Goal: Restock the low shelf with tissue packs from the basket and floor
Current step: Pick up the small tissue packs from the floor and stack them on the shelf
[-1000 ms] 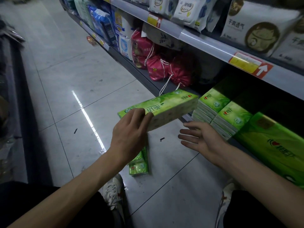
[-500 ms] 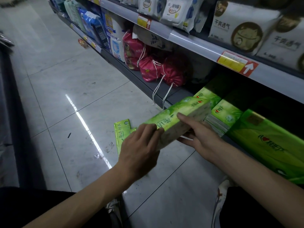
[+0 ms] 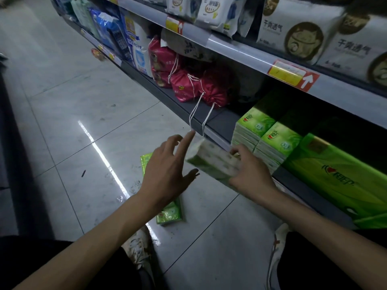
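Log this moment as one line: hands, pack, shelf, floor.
left hand: open, beside tissue pack | right hand: grips tissue pack | tissue pack: held before low shelf, not yet placed | floor pack: lying untouched

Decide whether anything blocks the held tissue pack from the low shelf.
Nothing solid. The tissue pack in the right hand faces bare shelf; only two white cords from the red bags dangle over its edge.

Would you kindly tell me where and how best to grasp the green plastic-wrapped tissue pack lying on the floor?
Probably from above with the open left hand, pinching the green plastic-wrapped tissue pack across its narrow width: it lies flat on the tile floor, long sides free, while the right hand holds a pale tissue pack.
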Demonstrator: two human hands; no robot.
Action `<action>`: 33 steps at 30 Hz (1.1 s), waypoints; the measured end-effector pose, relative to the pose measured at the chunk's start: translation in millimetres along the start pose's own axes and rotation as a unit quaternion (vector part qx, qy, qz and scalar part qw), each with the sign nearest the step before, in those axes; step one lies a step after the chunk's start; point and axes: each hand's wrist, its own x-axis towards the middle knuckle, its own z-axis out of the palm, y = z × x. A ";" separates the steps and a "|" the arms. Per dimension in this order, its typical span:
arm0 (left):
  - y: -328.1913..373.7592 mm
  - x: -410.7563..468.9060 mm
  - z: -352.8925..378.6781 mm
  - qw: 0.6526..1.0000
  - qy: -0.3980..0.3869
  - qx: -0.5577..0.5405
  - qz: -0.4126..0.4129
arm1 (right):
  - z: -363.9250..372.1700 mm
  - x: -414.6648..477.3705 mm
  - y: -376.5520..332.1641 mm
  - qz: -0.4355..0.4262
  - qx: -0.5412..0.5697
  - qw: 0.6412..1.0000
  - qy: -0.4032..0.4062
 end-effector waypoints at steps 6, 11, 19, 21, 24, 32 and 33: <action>-1.6 -7.3 10.6 0.992 -0.105 0.046 0.053 | 11.2 -5.4 8.0 -0.190 -0.212 0.958 0.017; 4.9 -22.7 27.1 0.990 -0.116 0.051 0.070 | 12.9 -4.5 8.5 -0.248 -0.293 0.923 0.005; 13.2 -32.4 12.6 0.991 -0.055 -0.113 -0.051 | 8.8 -0.9 15.5 -0.222 -0.282 0.933 0.036; 9.2 -36.0 13.1 0.970 -0.099 -0.158 -0.154 | 8.5 -0.5 18.3 -0.201 -0.274 0.940 0.041; -5.1 -39.9 14.9 0.903 -0.133 -0.273 -0.303 | 11.1 -1.5 20.6 -0.172 -0.241 0.953 0.058; -8.9 -27.8 -9.8 0.709 -0.092 -0.543 -0.439 | 4.0 -10.5 0.2 -0.023 -0.140 0.989 0.044; -7.6 -25.0 -13.6 0.698 -0.084 -0.560 -0.438 | 2.2 -12.6 -4.1 -0.007 -0.107 0.993 0.047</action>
